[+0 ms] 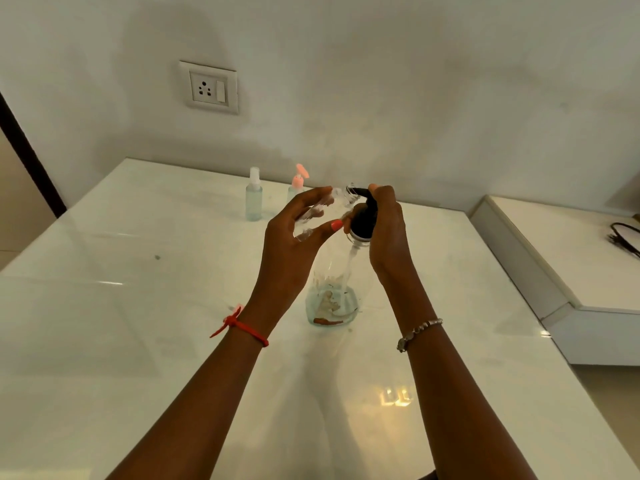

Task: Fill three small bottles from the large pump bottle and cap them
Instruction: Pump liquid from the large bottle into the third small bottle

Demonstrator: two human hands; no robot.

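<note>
The large pump bottle stands upright on the white surface, between the two forearms. Only a shallow pool of pale blue liquid shows in its base. The right hand is curled round the black pump head, with a finger on top of it. The left hand grips a small clear bottle, held tilted in the air with its open mouth at the pump's nozzle. It has no cap on, and no liquid can be made out inside it.

Farther back, near the wall, two more small bottles stand upright. The spray-top bottle is capped and holds pale blue liquid. Just right of it is the pink-top bottle, partly hidden by the left hand, its lid seemingly flipped up.

Judgement: two bottles appear filled, one of them plainly capped, and the third is at the filling step. Remaining: fill it, cap it, and check the pink lid. The third cap is not in view.
</note>
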